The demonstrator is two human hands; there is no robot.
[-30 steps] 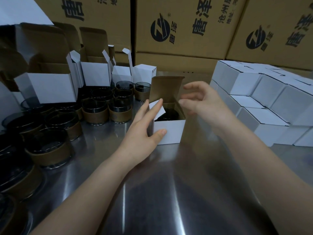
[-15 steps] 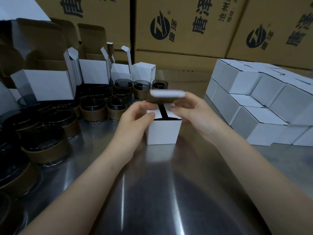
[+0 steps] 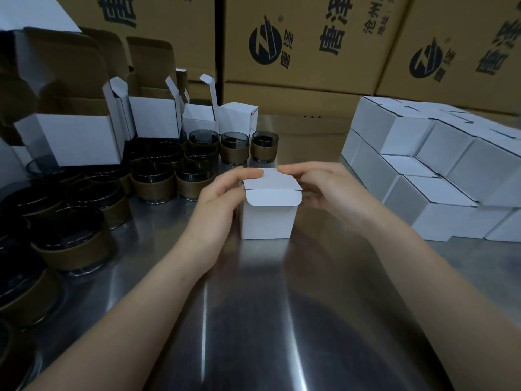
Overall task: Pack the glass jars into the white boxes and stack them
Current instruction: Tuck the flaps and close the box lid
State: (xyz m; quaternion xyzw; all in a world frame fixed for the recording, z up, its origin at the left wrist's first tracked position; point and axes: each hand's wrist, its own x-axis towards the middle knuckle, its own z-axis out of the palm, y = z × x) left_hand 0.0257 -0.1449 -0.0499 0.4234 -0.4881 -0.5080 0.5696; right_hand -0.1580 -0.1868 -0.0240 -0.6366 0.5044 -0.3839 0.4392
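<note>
- Your white box (image 3: 267, 221) stands upright on the steel tabletop (image 3: 253, 320), roughly midway between left and right and closer to the far edge than to you. The lid's folded flat, but the tuck flap (image 3: 272, 197) hangs outside over the front wall.
- Your left hand (image 3: 222, 193) grips the box's top left corner, with the fingers curled over the lid's back edge and the thumb against the left wall.
- Your right hand (image 3: 324, 187) does the same on the top right, fingers curled onto the lid's edge. The fingertips of both hands sit close together over the back edge, not touching.
- The glass jars (image 3: 152, 179), the ones with brown bands, crowd the whole left side from the near left corner up to the far edge. The nearest ones are just beside your left wrist, and a few more stand right behind the box.
- The open white boxes (image 3: 73, 139), flaps up, sit at the far left corner behind the jars.
- The stack of closed white boxes (image 3: 423, 176) fills the far right corner in two layers. Its nearest corner is close to your right forearm but apart from it.
- Bare steel runs from the box's front wall back to you between your forearms, and there's a narrower strip between the box and the stack.
- The brown cartons (image 3: 296, 43) wall off the far edge.
</note>
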